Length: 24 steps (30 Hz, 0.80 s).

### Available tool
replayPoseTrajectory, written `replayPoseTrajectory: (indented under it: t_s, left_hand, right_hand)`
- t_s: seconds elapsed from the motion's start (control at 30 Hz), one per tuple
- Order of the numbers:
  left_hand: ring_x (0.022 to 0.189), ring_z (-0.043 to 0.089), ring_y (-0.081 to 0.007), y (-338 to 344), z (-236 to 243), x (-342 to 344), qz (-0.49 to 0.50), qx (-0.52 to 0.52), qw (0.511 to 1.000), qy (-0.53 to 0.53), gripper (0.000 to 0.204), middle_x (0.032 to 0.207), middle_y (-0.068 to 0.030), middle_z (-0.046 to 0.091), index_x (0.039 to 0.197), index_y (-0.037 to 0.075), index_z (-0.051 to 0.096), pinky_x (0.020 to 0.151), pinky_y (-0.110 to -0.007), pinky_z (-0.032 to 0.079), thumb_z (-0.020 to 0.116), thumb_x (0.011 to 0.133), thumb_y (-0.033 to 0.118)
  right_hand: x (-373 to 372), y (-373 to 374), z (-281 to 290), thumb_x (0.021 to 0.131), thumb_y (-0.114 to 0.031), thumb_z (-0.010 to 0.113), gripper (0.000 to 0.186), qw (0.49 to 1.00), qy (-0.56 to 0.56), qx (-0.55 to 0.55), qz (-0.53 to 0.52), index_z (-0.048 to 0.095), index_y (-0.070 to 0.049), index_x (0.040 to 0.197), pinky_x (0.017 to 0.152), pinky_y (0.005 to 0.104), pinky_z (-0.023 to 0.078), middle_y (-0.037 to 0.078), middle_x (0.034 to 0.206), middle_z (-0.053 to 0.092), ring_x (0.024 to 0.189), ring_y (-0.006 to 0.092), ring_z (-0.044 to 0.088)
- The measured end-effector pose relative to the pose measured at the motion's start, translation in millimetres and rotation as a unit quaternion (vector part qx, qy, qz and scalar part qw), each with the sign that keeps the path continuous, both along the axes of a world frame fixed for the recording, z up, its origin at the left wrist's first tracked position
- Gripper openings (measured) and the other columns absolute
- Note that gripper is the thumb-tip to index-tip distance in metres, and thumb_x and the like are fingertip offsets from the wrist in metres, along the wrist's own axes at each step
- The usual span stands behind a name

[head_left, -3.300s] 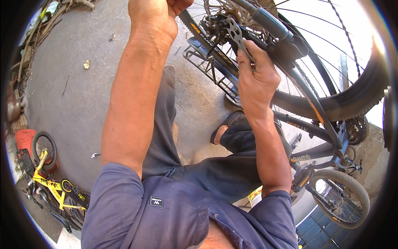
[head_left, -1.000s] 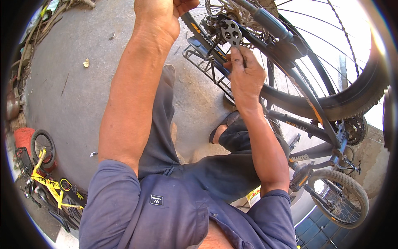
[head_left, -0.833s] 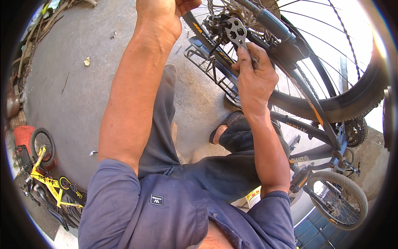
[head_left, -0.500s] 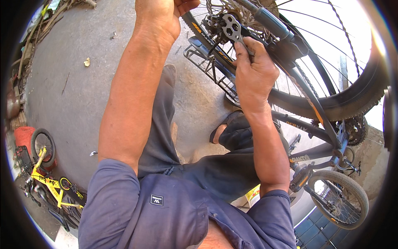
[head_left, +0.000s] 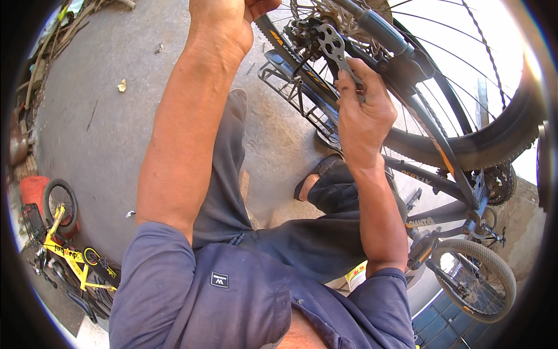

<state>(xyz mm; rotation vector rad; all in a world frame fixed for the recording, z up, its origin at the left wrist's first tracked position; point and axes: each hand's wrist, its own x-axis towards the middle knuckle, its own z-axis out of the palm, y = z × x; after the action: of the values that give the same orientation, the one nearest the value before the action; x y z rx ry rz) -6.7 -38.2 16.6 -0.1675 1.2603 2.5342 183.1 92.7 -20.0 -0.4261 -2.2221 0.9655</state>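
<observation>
My right hand is closed around the lower end of a flat grey multi-hole spanner, thumb on one side and fingers on the other. The spanner's holed head is at the axle end of a bicycle wheel, beside the derailleur; whether it grips a nut I cannot tell. A brake disc shows just behind. My left hand is at the upper edge, by the tyre, its fingers curled. Most of those fingers are cut off by the frame, and what they hold is hidden. The bicycle frame appears upside down.
A large tyre curves close to my right forearm. A black rack projects below the axle. Another bicycle's wheel is at the lower right. Far left are a yellow bicycle, a red object and sticks.
My right hand has shifted slightly right and downward with the spanner, whose head has moved a little the same way. My left hand has barely moved.
</observation>
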Motion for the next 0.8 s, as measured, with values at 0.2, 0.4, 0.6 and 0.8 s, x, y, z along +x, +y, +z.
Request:
replayPoseTrajectory:
  t_s: [0.2,0.4,0.6,0.8]
  left_hand:
    - [0.068,0.068,-0.0243,0.6,0.2,0.5,-0.003,-0.001,1.000,0.000,0.043,0.076,-0.0085,0.067,0.092,0.009,0.060,0.064,-0.038,0.057,0.044,0.110,0.045]
    - [0.068,0.068,-0.0245,-1.0,-2.0,-2.2,-0.005,0.000,1.000,-0.005,0.043,0.076,-0.0088,0.067,0.092,0.009,0.060,0.064,-0.038,0.057,0.045,0.110,0.045]
    - [0.067,0.068,-0.0247,-2.5,-3.3,-2.2,-0.003,0.003,1.000,-0.009,0.043,0.076,-0.0092,0.068,0.092,0.008,0.061,0.062,-0.039,0.057,0.045,0.109,0.045]
    - [0.067,0.068,-0.0243,-1.8,4.0,1.2,0.010,-0.016,1.000,-0.019,0.042,0.077,-0.0086,0.068,0.093,0.008,0.061,0.063,-0.039,0.058,0.046,0.109,0.044]
  right_hand:
    - [-8.2,-5.5,-22.2,0.093,-0.005,0.073,0.018,0.998,0.017,-0.057,-0.023,0.072,0.000,0.110,0.069,0.0331,0.054,0.015,0.088,0.070,0.072,0.0245,0.067]
    - [-13.6,-12.9,-39.5,0.098,-0.014,0.069,0.019,0.987,-0.103,-0.119,-0.040,0.069,0.001,0.110,0.068,0.0367,0.052,0.017,0.084,0.069,0.071,0.0247,0.067]
    - [-10.6,-20.8,-44.3,0.104,-0.018,0.065,0.025,0.989,-0.070,-0.126,-0.014,0.071,0.002,0.117,0.062,0.0257,0.056,0.006,0.084,0.072,0.072,0.0108,0.070]
    - [-13.1,-22.4,-37.6,0.105,-0.016,0.064,0.024,0.974,-0.105,-0.196,-0.032,0.070,0.003,0.117,0.065,0.0258,0.057,0.006,0.089,0.071,0.075,0.0113,0.070]
